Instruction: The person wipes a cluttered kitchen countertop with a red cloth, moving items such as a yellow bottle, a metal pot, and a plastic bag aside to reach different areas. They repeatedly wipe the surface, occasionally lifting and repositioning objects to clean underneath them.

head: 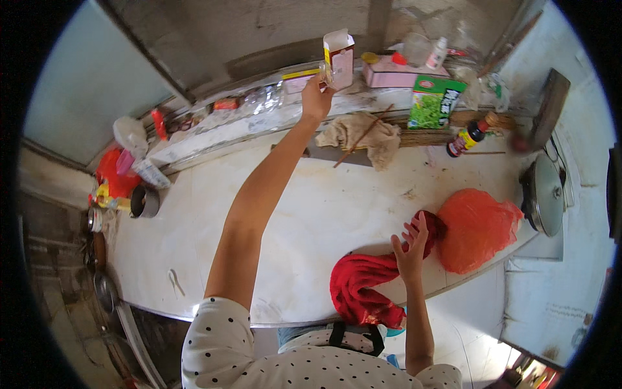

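Note:
My left hand (317, 99) reaches to the ledge at the back of the counter. Its fingers close on a small clear object (326, 74), perhaps plastic, directly in front of an upright open carton (342, 65). A pink and yellow box (299, 81) lies just left of that hand. On the right, my right hand (412, 250) has its fingers apart and holds nothing. It hovers over or lightly touches a crumpled red towel (362, 279); which of the two cannot be told. The towel hangs over the counter's front edge and reaches up to an orange-red plastic bag (474, 231).
Along the back lie a beige rag (362, 136) with a thin stick, a green packet (434, 103), a pink box (403, 73) and a dark sauce bottle (469, 138). A glass-lidded pan (546, 194) stands at right. A dark pot (145, 201) sits on the white counter (194, 243).

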{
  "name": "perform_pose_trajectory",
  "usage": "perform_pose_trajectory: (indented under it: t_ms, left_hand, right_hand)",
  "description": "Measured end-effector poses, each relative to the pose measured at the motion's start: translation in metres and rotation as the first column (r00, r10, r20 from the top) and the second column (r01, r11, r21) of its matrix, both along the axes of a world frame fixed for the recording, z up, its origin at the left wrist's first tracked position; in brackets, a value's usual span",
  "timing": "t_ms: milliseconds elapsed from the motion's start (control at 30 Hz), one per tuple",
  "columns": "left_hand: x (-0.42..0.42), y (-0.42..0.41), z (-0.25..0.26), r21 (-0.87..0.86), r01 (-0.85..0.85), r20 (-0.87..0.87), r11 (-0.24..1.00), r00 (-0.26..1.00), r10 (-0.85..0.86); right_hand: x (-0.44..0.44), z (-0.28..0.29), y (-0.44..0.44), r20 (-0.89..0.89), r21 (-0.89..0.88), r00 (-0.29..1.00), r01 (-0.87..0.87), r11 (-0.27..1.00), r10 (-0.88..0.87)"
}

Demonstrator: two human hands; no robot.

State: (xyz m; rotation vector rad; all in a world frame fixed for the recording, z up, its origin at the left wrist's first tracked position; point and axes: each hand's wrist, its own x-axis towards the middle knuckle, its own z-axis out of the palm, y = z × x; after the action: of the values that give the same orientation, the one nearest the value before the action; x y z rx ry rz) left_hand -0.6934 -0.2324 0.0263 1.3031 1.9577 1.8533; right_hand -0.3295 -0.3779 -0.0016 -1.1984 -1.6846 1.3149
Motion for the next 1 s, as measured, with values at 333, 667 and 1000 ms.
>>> perform_pose_trajectory:
  t_ms: [333, 667, 1000]
  left_hand:
    - [0.007, 0.064, -0.012, -0.344, -0.396, -0.525, 0.851, 0.833, 0.175]
    - [0.025, 0.018, -0.052, -0.137, -0.158, -0.11, 0.978, 0.984, 0.143]
    - [0.126, -0.101, -0.109, -0.534, 0.222, -0.498, 0.816, 0.698, -0.515]
  right_hand:
    - [0.076, -0.029, -0.022, 0.22, 0.212, 0.947, 0.189, 0.959, -0.235]
    - [0.031, -0.081, 0.007, 0.537, 0.336, 0.781, 0.147, 0.93, -0.317]
    - [0.02, -0.016, 0.073, 0.32, 0.498, 0.854, 0.216, 0.84, -0.41]
